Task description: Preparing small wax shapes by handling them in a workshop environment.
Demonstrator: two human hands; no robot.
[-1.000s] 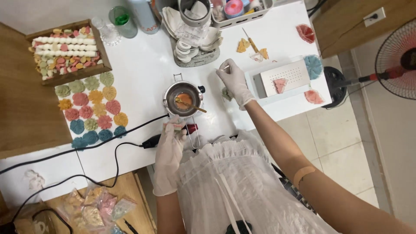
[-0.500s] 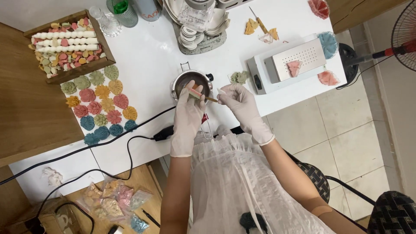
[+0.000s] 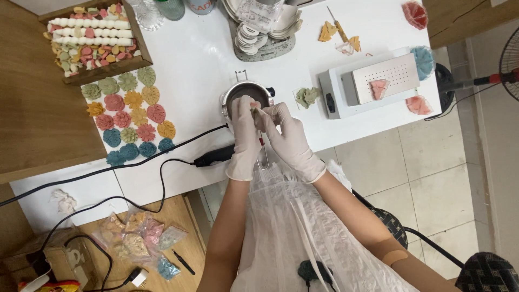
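Both gloved hands meet over a small metal pot [image 3: 244, 93] that stands near the front edge of the white surface [image 3: 200, 59]. The left hand [image 3: 244, 127] reaches up from six o'clock, its fingers curled together above the pot's opening. The right hand [image 3: 286, 132] comes in from four o'clock, and its fingertips press against those of the left. Between them sits a small pale piece [image 3: 254, 110], pinched in the grip of both hands; it is too small to tell which fingers bear it most. It hangs over the pot's rim at about five o'clock of the opening.

A black cord [image 3: 162, 157] with an inline switch runs off from the pot toward eight o'clock. At nine o'clock of the pot, coloured leaf and flower shapes [image 3: 130, 116] lie in rows on the surface, green, pink, orange and blue. Beyond them, at ten o'clock, a wooden tray [image 3: 139, 38] holds white twisted sticks and more small coloured pieces. At three o'clock of the pot lies a green leaf piece [image 3: 307, 96], and just beyond it a flat grey machine [image 3: 346, 94] with a perforated plate carrying a pink piece [image 3: 379, 87]. At twelve o'clock stands a rack of stacked white lids [image 3: 265, 27].
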